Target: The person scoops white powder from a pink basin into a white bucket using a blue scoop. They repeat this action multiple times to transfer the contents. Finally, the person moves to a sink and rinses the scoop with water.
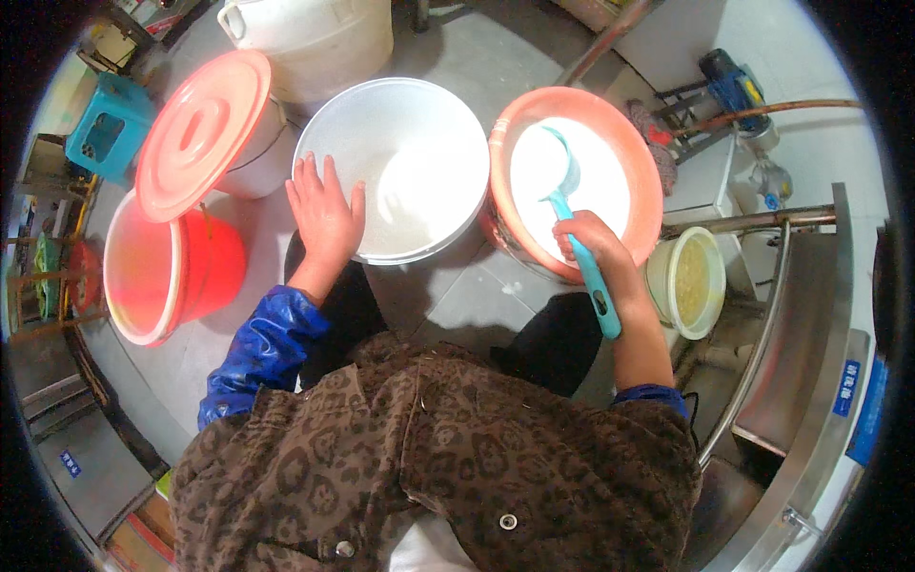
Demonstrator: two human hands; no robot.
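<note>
My left hand (327,214) rests at the left rim of a large white plastic bucket (389,114), fingers spread over its inner wall and holding nothing. Thin residue or liquid seems to lie in this bucket, though glare hides how much. My right hand (604,242) grips the handle of a turquoise plastic dipper (589,272). The dipper's cup sits in white liquid (607,196) and looks full of it. An orange plastic bucket (649,182) holds that liquid, standing close beside the white bucket on the right.
A pink lid (239,100) leans on a lidded-off white pail (259,168) at left, above a red bucket (214,250). Behind stands a big white barrel (332,50). Right are a pale bucket (659,282) with yellowish contents, a metal rail (758,217) and a blue motor (740,89).
</note>
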